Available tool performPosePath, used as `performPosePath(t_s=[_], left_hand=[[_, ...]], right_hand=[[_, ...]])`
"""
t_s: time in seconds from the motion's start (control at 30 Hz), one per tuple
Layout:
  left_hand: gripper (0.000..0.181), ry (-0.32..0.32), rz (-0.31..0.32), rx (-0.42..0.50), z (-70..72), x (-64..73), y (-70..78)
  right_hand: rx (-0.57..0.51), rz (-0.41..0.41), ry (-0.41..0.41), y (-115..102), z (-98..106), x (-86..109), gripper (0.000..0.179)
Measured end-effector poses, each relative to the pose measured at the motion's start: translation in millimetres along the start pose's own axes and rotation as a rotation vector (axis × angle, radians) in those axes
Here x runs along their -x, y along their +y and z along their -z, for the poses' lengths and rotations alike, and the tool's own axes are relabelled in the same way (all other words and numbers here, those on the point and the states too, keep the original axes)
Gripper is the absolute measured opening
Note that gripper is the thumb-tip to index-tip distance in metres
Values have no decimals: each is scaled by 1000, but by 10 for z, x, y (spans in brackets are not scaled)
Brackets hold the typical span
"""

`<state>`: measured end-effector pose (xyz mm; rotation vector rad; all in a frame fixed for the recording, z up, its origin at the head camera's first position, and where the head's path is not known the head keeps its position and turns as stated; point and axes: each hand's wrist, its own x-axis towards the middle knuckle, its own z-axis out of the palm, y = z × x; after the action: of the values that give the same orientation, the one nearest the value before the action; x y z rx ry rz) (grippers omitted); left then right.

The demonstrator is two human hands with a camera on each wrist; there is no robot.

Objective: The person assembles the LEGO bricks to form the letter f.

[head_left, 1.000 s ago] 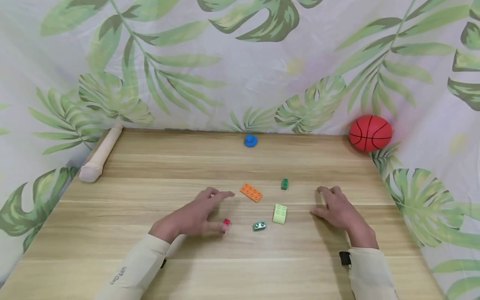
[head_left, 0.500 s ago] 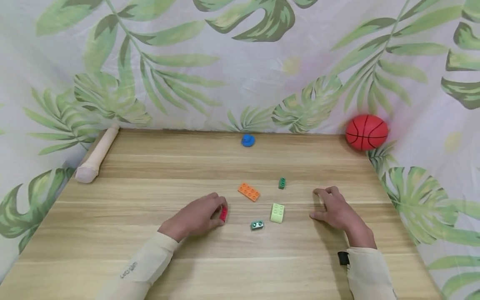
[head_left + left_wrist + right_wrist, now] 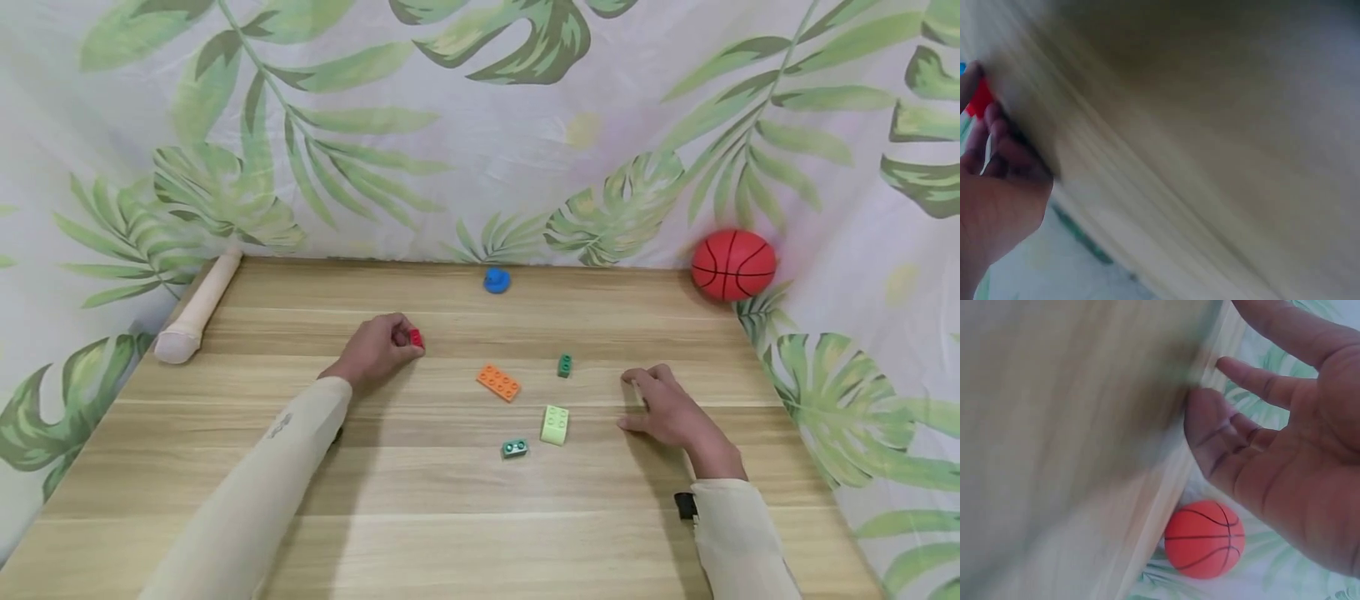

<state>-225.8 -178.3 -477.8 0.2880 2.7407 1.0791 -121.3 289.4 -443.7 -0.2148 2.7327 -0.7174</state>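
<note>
Toward the right of the tabletop (image 3: 600, 533), the right hand (image 3: 671, 417) holds nothing, fingers loosely bent. Farther off, beyond and left of the orange brick (image 3: 498, 382), the left hand (image 3: 371, 350) pinches a red brick (image 3: 416, 337); a blue toy (image 3: 497, 282) sits behind.

From head height, the pale wood-grained tabletop (image 3: 450, 517) is overlooked toward its far edge, skimmed closely from both wrists, shared throughout.

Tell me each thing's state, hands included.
Left hand: pinching
Red toy brick: held in left hand
Right hand: relaxed, holding nothing
Orange toy brick: loose, studs up
Light green toy brick: loose, studs up
Dark green toy brick: loose
Teal toy brick: loose
Blue toy: untouched
Red basketball: untouched
Beige microphone-shaped object: lying down
</note>
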Motion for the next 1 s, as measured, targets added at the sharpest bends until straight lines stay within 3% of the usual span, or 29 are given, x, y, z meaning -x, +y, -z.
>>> performPosePath(t_s=[0.23, 0.53, 0.8, 1.0], left_hand=[[34, 61, 1, -39, -214, -384, 193], [35, 83, -7, -37, -493, -619, 434], [42, 30, -15, -56, -633, -709, 516], [41, 35, -52, -13, -635, -723, 517]], right_hand=[[-120, 48, -58, 10, 25, -309, 61], [-403, -18, -114, -33, -1, -641, 66], [-381, 1, -142, -258, -78, -842, 64], [-297, 85, -127, -415, -127, -937, 59]])
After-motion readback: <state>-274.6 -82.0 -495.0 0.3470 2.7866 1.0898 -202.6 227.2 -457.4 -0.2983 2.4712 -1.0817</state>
